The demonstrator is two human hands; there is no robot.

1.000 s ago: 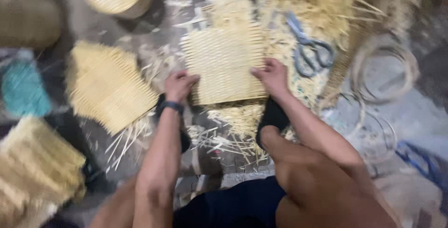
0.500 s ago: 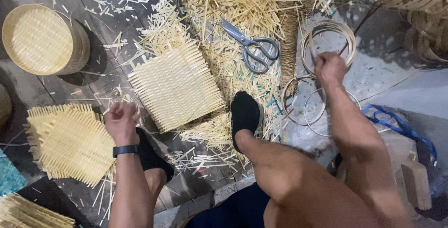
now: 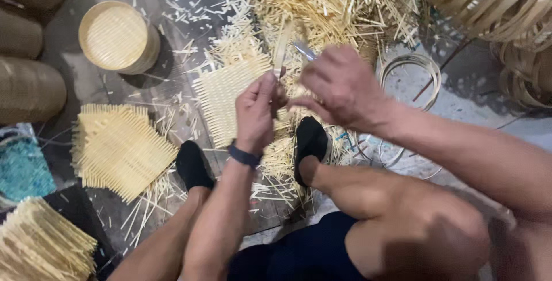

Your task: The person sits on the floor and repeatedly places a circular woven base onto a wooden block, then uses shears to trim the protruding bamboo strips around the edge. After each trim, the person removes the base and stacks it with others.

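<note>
Above woven mat (image 3: pixel 225 94): left hand (image 3: pixel 257 111) grip pinching bamboo strip (image 3: pixel 280 51); right hand (image 3: pixel 339 85) grip closed on scissors (image 3: pixel 305 51).

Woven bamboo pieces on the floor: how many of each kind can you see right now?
Flat woven mats: 3, at centre, left, bottom left
Round woven basket: 1
Thin bamboo hoop by the right hand: 1
Total: 5
</note>
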